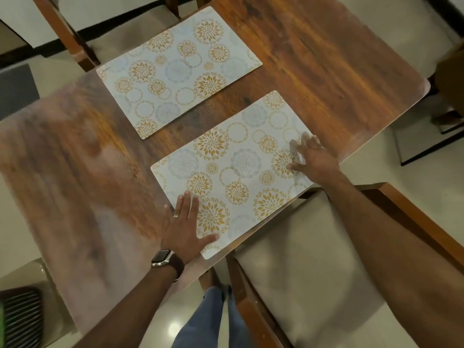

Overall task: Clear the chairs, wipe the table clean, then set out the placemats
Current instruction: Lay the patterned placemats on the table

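On table, near edge: near placemat lies flat, by cushioned chair.
Far placemat: flat, apart from the near one.
Left hand: fingers straight, pressing near placemat's left end.
Right hand: fingers spread, flat on its right end; slightly blurred.

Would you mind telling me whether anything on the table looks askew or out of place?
Nothing stands out. Both placemats, near and far, lie flat and roughly parallel on the table. The left hand and right hand rest on the near one.

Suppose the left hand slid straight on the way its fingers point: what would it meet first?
The left hand lies flat at the near placemat corner; straight on is bare table, then probably the far placemat.
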